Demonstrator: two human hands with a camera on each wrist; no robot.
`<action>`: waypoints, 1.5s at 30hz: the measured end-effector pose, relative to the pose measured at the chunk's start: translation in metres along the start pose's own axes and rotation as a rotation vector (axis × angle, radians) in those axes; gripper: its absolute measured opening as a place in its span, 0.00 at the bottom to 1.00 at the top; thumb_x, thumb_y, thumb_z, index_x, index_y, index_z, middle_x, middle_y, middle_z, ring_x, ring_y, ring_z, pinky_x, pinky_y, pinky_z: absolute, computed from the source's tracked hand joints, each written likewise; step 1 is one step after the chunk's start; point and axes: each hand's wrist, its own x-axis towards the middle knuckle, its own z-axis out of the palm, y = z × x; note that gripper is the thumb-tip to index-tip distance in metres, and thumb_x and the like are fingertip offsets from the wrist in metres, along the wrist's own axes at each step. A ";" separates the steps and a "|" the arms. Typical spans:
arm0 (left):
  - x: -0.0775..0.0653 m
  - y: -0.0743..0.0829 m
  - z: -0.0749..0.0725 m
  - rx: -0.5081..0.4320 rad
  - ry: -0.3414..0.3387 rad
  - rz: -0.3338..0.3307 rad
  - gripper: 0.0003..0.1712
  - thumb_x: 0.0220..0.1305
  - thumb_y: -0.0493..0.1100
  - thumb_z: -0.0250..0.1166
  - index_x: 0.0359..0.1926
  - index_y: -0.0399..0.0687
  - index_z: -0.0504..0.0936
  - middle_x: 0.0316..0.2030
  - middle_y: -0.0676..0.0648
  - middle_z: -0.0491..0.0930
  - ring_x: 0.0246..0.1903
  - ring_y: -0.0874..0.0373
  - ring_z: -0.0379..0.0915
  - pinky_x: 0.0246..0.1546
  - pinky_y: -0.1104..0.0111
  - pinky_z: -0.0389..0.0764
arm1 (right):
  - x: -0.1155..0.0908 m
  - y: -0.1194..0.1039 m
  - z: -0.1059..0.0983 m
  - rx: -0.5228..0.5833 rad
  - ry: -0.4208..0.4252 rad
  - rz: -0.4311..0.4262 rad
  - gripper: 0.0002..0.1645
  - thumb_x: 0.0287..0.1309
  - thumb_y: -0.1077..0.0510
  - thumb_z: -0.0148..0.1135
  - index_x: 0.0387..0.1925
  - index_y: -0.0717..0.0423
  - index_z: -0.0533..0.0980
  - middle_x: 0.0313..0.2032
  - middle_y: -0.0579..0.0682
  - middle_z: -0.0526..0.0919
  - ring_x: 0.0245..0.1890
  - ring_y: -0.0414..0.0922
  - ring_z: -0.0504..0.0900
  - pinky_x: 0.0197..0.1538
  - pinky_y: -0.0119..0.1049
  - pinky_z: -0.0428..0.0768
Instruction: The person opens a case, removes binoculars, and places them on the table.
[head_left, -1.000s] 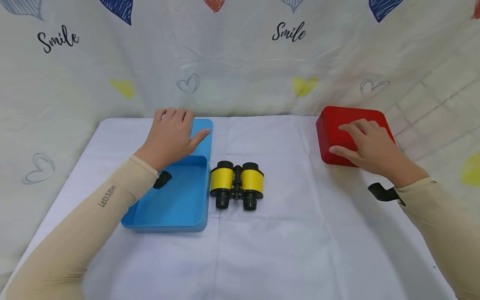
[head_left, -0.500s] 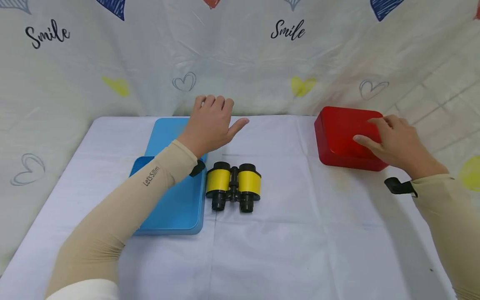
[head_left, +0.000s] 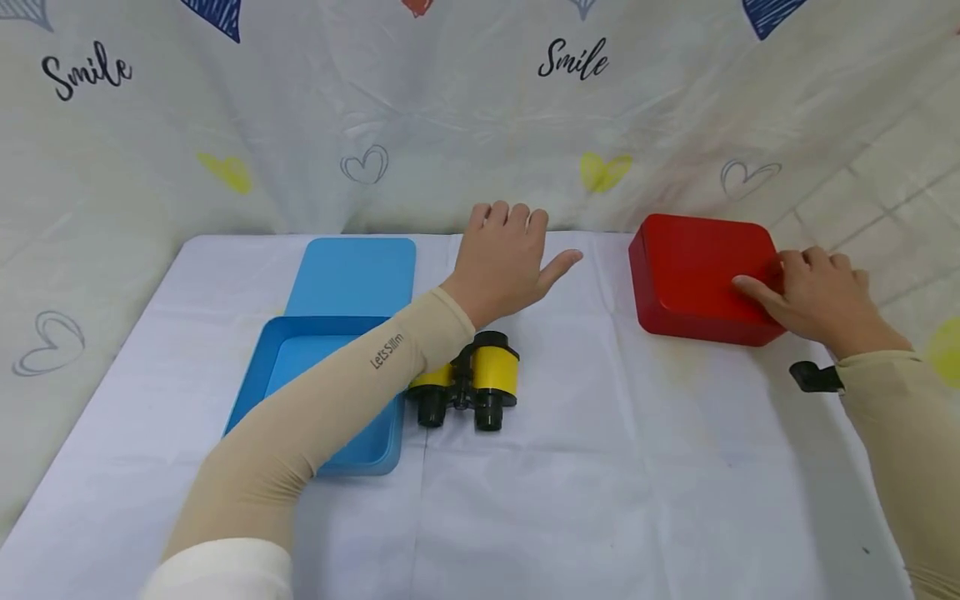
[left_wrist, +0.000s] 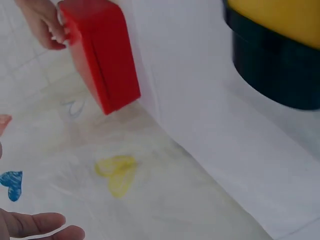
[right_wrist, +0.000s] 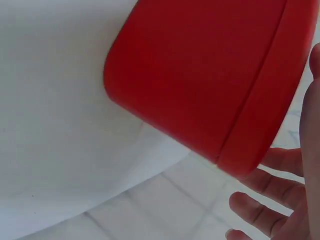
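Observation:
My left hand (head_left: pixel 506 262) hovers past the binoculars (head_left: pixel 495 371), fingers loose and thumb spread, holding nothing. Its forearm hides part of the yellow and black binoculars. At the right back, my right hand (head_left: pixel 828 300) is at the right edge of a red box (head_left: pixel 697 279). The thumb lies over the box's top, with the fingers along its right side. In the right wrist view, a seam runs round the red box (right_wrist: pixel 195 80) near its top, and the fingers (right_wrist: pixel 257 212) are spread beside that edge. Whether they press on it, I cannot tell.
An uncovered blue box (head_left: pixel 378 442) stands left of the binoculars, partly behind the left sleeve. Behind it is a flat blue panel (head_left: pixel 352 275). A white cloth (head_left: pixel 562 500) covers the table, and a printed curtain (head_left: pixel 465 108) hangs along its back edge.
My left hand has moved right, from over the blue box to beyond the binoculars. My right hand has shifted from above the red box's top to its right edge.

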 end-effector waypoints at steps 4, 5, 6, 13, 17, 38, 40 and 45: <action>0.008 0.023 0.008 -0.028 -0.031 0.007 0.38 0.74 0.76 0.42 0.47 0.50 0.80 0.43 0.49 0.85 0.46 0.51 0.79 0.56 0.59 0.73 | 0.003 0.009 0.005 0.009 -0.017 0.008 0.58 0.70 0.24 0.43 0.65 0.78 0.58 0.56 0.79 0.62 0.50 0.76 0.60 0.47 0.72 0.63; 0.010 0.029 0.010 -0.035 -0.042 0.012 0.38 0.74 0.76 0.42 0.48 0.50 0.80 0.43 0.50 0.85 0.46 0.51 0.79 0.56 0.60 0.73 | 0.004 0.011 0.006 0.015 -0.023 0.011 0.58 0.70 0.24 0.42 0.65 0.78 0.58 0.56 0.79 0.62 0.50 0.76 0.61 0.47 0.72 0.63; 0.012 0.035 0.013 -0.038 -0.050 0.016 0.37 0.74 0.76 0.42 0.48 0.51 0.80 0.43 0.51 0.85 0.47 0.52 0.80 0.56 0.60 0.73 | 0.005 0.013 0.006 0.019 -0.036 0.013 0.59 0.70 0.24 0.42 0.65 0.79 0.58 0.56 0.79 0.62 0.50 0.76 0.61 0.46 0.71 0.63; 0.019 0.066 0.034 -0.030 -0.102 0.045 0.35 0.74 0.74 0.42 0.47 0.53 0.80 0.41 0.53 0.85 0.46 0.55 0.79 0.57 0.62 0.73 | 0.010 0.020 0.010 0.086 -0.162 0.049 0.60 0.69 0.22 0.38 0.56 0.82 0.64 0.48 0.78 0.71 0.42 0.71 0.71 0.38 0.58 0.74; 0.024 0.072 0.044 -0.039 -0.135 0.046 0.36 0.75 0.74 0.41 0.47 0.52 0.80 0.39 0.52 0.85 0.46 0.55 0.80 0.57 0.62 0.74 | 0.011 0.021 0.014 0.174 -0.178 0.078 0.57 0.68 0.21 0.40 0.52 0.78 0.65 0.38 0.70 0.76 0.37 0.63 0.75 0.31 0.45 0.73; 0.053 0.128 0.068 -0.116 -0.419 0.077 0.36 0.75 0.74 0.37 0.57 0.55 0.76 0.54 0.55 0.82 0.56 0.59 0.75 0.65 0.63 0.67 | 0.009 0.021 0.015 0.182 -0.204 0.102 0.56 0.68 0.21 0.40 0.52 0.76 0.65 0.35 0.66 0.76 0.36 0.60 0.74 0.29 0.40 0.71; 0.054 0.133 0.072 -0.113 -0.418 0.074 0.37 0.75 0.74 0.37 0.58 0.55 0.76 0.54 0.54 0.83 0.56 0.59 0.75 0.65 0.64 0.68 | 0.010 0.022 0.015 0.180 -0.204 0.096 0.55 0.68 0.21 0.39 0.52 0.75 0.65 0.35 0.65 0.77 0.36 0.59 0.75 0.29 0.40 0.71; 0.056 0.146 0.085 -0.136 -0.406 0.071 0.39 0.75 0.75 0.36 0.57 0.54 0.78 0.53 0.53 0.83 0.54 0.61 0.76 0.64 0.64 0.69 | 0.012 0.023 0.015 0.177 -0.201 0.086 0.56 0.68 0.21 0.39 0.52 0.75 0.65 0.36 0.67 0.78 0.37 0.60 0.75 0.30 0.41 0.71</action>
